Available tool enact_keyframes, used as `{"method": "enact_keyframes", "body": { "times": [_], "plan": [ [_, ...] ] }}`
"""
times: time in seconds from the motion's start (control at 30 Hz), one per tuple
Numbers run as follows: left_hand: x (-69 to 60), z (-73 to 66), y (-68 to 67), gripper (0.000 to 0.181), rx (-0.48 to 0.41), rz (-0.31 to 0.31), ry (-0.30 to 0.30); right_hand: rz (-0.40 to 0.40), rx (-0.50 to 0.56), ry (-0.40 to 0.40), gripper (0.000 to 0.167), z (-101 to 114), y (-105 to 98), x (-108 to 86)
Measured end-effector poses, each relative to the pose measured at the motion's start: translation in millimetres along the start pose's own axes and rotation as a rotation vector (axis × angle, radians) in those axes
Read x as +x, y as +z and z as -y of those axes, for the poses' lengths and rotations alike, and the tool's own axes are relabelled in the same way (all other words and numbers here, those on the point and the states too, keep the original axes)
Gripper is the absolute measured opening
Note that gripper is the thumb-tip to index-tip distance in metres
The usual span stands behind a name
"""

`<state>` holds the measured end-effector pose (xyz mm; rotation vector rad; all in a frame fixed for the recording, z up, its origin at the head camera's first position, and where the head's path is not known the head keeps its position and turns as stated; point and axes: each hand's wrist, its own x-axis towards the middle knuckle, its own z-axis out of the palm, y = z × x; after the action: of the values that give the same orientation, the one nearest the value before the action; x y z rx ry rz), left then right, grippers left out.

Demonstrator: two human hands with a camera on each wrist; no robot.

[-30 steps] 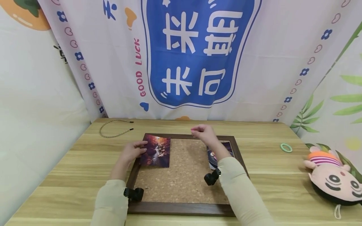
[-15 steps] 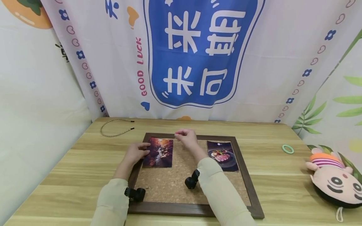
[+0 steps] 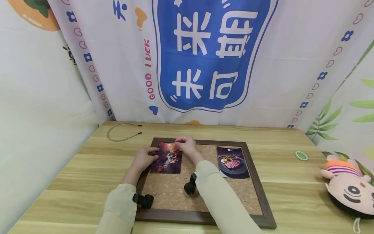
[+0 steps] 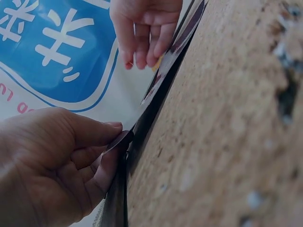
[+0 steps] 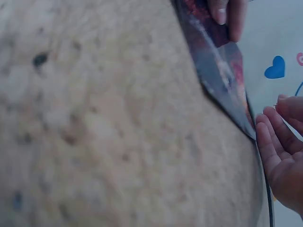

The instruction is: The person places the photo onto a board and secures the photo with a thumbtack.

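A framed corkboard lies on the wooden table. At its upper left is a photo print of a dark, orange-lit scene. My left hand pinches the print's left edge between thumb and fingers; in the left wrist view the edge bends up off the cork. At the print's upper right corner is my right hand, its thumb and forefinger pinching a tiny red pin, mostly hidden by the fingertips. Its other fingers touch the print's edge near the corner in the right wrist view.
A second photo print, showing a plate of food, lies at the board's upper right. A braided cord is at the table's back left. To the right are a green ring and a plush doll. A printed curtain hangs behind.
My right hand has moved left from above the board's top right to the first print's upper right corner, uncovering the food print. My left hand stays at the print's left edge.
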<state>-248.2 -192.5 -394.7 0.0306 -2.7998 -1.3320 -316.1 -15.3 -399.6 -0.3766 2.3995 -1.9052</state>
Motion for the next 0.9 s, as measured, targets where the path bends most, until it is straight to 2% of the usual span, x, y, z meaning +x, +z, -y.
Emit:
{"method": "enact_keyframes", "body": {
  "times": [0.23,0.27,0.3,0.43,0.5,0.53,0.67,0.8,0.9],
  "plan": [
    [0.1,0.0,2.4,0.032,0.017,-0.016,0.030,-0.010,-0.078,0.063,0.013,-2.6,10.7,7.6],
    [0.4,-0.1,2.5,0.032,0.024,-0.019,0.035,-0.004,-0.088,0.060,0.012,-4.1,12.2,10.2],
    [0.8,0.0,2.5,0.032,0.031,-0.020,0.038,-0.004,-0.091,0.010,0.011,-15.7,14.6,19.5],
    [1.3,-0.8,2.3,0.032,0.056,-0.019,0.047,-0.005,-0.149,0.003,0.008,-19.1,19.1,27.6],
    [1.5,-1.1,2.3,0.032,0.055,-0.017,0.043,-0.009,-0.169,0.007,0.009,-16.1,19.7,26.7],
    [1.4,-1.4,2.3,0.032,0.056,-0.018,0.044,-0.005,-0.191,0.054,0.008,-3.8,18.7,18.6],
    [1.2,-2.5,2.9,0.033,0.082,-0.029,0.065,0.013,-0.252,0.055,0.012,3.6,15.3,9.6],
    [0.3,-3.3,4.3,0.035,0.137,-0.041,0.100,0.021,-0.285,0.061,0.013,5.4,12.7,3.8],
    [-0.2,-3.4,5.0,0.037,0.188,-0.050,0.127,0.016,-0.268,0.049,0.013,4.0,13.4,3.5]
  ]
}}
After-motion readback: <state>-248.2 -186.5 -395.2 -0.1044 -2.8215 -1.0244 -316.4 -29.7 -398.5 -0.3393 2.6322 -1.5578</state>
